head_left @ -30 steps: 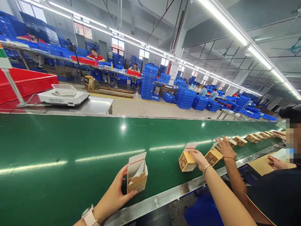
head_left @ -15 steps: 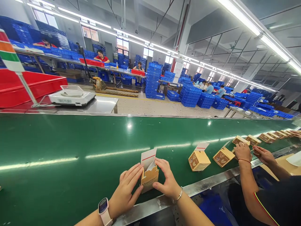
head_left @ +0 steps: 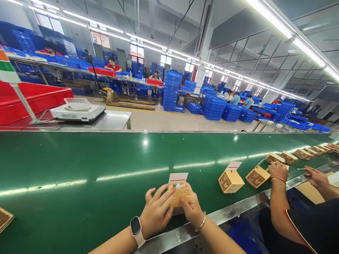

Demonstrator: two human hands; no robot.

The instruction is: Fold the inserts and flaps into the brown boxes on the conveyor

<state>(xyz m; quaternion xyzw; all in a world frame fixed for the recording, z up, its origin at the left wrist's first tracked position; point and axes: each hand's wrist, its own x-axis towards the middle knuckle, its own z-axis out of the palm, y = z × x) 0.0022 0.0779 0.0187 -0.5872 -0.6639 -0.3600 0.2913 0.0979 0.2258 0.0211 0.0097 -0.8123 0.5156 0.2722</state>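
A small tan carton [head_left: 180, 197] stands between my hands over the green belt. Its white flap with a red line [head_left: 178, 179] sticks up at the back, and something whitish shows at its top opening. My left hand [head_left: 156, 211] wears a watch and rests on the carton's left side, fingers reaching over the top edge. Around the right side, my right hand [head_left: 192, 207] grips it, thumb on the near face. The carton's bottom and left face are mostly hidden.
The green conveyor belt [head_left: 106, 155] has a metal edge [head_left: 222, 217] nearest me. Two brown cartons [head_left: 231, 181] with raised flaps stand to the right, near a co-worker's hands [head_left: 278, 171]. Another carton [head_left: 4, 219] enters at far left. A white scale [head_left: 78, 110] sits beyond the belt.
The carton between my hands has shifted slightly right, and its top is now tilted toward me with the flap leaning back. The cartons on the right moved further right. One appeared at far left.
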